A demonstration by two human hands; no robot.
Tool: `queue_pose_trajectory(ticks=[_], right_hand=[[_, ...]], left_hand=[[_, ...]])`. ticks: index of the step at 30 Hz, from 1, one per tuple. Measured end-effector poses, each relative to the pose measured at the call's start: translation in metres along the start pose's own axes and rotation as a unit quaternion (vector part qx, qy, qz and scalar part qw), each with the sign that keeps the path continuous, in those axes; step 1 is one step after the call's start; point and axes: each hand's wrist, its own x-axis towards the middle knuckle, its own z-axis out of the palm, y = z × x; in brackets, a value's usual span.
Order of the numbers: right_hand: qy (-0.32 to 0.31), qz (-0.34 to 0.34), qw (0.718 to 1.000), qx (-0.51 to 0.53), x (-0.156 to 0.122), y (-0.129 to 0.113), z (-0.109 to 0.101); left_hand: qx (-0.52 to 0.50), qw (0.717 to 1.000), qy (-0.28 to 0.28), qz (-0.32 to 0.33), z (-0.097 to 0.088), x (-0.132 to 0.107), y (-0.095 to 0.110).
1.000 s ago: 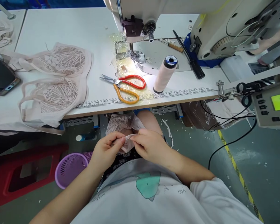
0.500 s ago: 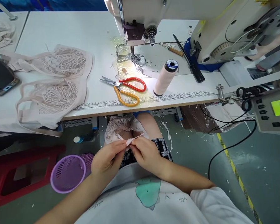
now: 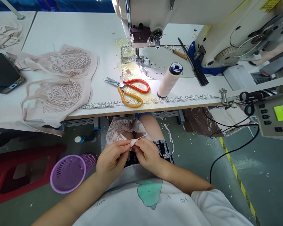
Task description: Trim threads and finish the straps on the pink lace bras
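Note:
A beige lace bra piece lies in my lap below the table edge. My left hand and my right hand meet over it, both pinching a small pale strap end between thumb and fingers. Both hands are closed on the fabric. On the white table above lie scissors with red and orange handles and a pale pink thread spool. The sewing machine stands behind them, its lit needle area at the centre.
A stack of beige lace bras lies at the table's left, a phone beside it. A purple basket and a red stool stand on the floor at left. A control box with black cables hangs at right.
My hands have stayed together on the strap end, with the fingers shifting slightly along it. The view has drifted a little, so the table sits lower in the picture.

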Motion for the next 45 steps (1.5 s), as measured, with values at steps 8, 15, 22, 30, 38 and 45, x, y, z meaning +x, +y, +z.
queue_pose_trajectory(ticks=[8, 15, 22, 30, 38, 45], right_hand=[[0.014, -0.002, 1.000, 0.018, 0.000, -0.002, 0.001], [0.016, 0.006, 0.999, 0.030, 0.002, -0.004, -0.001], [0.009, 0.016, 0.999, 0.049, 0.008, -0.009, -0.004], [0.009, 0.020, 0.998, 0.061, 0.019, -0.016, -0.008], [0.017, 0.026, 0.997, 0.065, 0.017, -0.021, -0.007], [0.012, 0.048, 0.997, 0.055, 0.022, -0.025, -0.010]], left_hand=[[0.017, 1.000, 0.007, -0.008, 0.000, 0.003, 0.004], [0.021, 1.000, 0.009, -0.002, -0.002, 0.003, 0.006], [0.019, 1.000, 0.016, -0.003, -0.001, 0.006, 0.003], [0.067, 0.997, 0.044, -0.006, -0.003, 0.013, 0.006], [0.056, 0.997, 0.049, 0.026, -0.004, 0.014, 0.004], [0.054, 0.997, 0.024, 0.054, -0.007, 0.013, 0.005]])
